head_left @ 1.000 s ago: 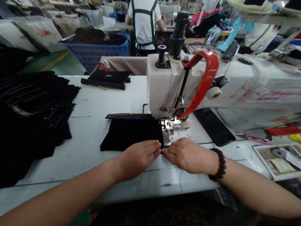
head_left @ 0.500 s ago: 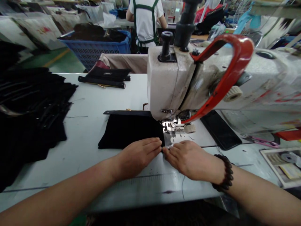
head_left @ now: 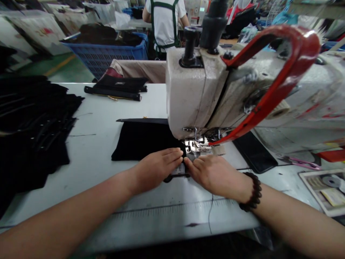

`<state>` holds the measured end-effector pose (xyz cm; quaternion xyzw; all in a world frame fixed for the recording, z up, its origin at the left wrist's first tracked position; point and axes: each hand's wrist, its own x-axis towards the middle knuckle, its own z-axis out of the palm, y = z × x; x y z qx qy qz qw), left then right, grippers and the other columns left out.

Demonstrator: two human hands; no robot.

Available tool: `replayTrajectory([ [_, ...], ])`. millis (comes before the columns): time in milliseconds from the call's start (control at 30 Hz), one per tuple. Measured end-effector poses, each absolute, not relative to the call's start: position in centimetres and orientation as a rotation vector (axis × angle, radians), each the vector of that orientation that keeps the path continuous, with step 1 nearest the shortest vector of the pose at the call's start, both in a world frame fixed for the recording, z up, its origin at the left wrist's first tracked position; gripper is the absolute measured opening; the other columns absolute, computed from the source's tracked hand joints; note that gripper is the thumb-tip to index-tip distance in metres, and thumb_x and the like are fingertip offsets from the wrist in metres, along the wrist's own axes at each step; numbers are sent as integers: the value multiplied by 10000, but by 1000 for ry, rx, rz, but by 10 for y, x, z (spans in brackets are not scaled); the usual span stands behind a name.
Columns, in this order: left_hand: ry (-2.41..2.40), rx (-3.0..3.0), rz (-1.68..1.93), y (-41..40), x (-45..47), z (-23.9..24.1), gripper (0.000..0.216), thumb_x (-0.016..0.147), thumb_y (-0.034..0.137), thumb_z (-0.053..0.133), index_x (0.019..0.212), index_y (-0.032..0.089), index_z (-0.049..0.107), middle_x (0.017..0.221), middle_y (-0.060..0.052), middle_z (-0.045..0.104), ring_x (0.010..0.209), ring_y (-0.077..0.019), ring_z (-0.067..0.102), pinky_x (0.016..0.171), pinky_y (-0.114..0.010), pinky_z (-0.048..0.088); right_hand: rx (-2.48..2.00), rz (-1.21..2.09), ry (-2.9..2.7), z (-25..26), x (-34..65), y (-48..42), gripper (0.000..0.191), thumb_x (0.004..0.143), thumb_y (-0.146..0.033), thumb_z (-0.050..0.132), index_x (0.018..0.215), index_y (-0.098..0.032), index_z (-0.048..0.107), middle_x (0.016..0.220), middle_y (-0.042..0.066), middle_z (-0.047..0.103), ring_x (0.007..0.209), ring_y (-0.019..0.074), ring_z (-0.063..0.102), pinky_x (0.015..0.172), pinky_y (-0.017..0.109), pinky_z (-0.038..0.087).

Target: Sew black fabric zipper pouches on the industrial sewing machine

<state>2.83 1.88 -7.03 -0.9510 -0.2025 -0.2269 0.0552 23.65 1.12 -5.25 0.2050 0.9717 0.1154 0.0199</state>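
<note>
A black fabric piece (head_left: 142, 140) with a zipper band (head_left: 142, 121) along its far edge lies flat on the sewing table. Its right edge reaches the metal presser foot (head_left: 192, 145) of the sewing machine (head_left: 194, 93). My left hand (head_left: 159, 167) rests on the near right part of the fabric, fingers stretched out and close together. Just right of it, my right hand (head_left: 212, 172) has its fingers bent and pinched at the fabric's near right corner, close in front of the foot. The fingertips partly hide that corner.
A heap of black pieces (head_left: 35, 133) covers the table's left side. More zippered pieces (head_left: 118, 86) lie at the back. Right of the foot are a black phone (head_left: 254, 151), pink-handled scissors (head_left: 304, 163) and a small tray (head_left: 323, 190). A person (head_left: 165, 25) works beyond a blue basket (head_left: 107, 48).
Both hands and the fabric have moved a little farther from me, along the presser foot. A slot plate on the table now shows below my fingers. My view has shifted slightly.
</note>
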Motion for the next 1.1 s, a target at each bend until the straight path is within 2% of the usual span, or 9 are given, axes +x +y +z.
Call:
replayTrajectory([
  [200,-667,-2943,-416,32,26,-72,252,810,59,413,1026,50,543,1072,-127,607,1036,-201,554,922,-302,458,754,357,2989,-59,235,18,279,900,-97,297,1092,-33,489,670,50,581,546,157,510,465,292,273],
  [333,-725,-2969,-257,38,26,-70,257,809,75,453,1051,68,540,1115,-109,587,1074,-200,528,960,-294,420,810,378,2949,-59,232,21,287,904,-115,306,1111,-36,488,723,78,603,596,171,533,486,294,293],
  [533,-802,-2935,-234,45,28,-71,253,822,60,434,1047,95,545,1098,-80,586,1097,-172,501,965,-257,390,879,330,2947,-66,232,24,315,899,-126,331,1167,-26,463,789,100,617,638,179,543,557,307,352],
  [733,-896,-2908,-221,53,29,-71,260,840,50,393,1028,118,560,1044,-51,606,990,-142,551,899,-215,413,933,349,3031,-73,236,23,316,887,-158,385,1171,-44,465,730,65,601,624,172,526,525,293,334],
  [933,-899,-2866,-269,56,30,-74,277,865,70,370,1078,102,545,1141,-68,569,1125,-162,472,983,-235,337,959,372,3085,-73,234,23,311,916,-187,324,1143,-48,486,702,62,597,602,170,524,515,297,327],
  [1100,-889,-2865,-282,56,28,-76,273,879,99,375,1107,113,524,1164,-58,556,1150,-148,450,995,-225,320,988,331,3079,-72,233,23,314,918,-187,327,1160,-53,477,716,65,601,611,166,529,530,295,335],
])
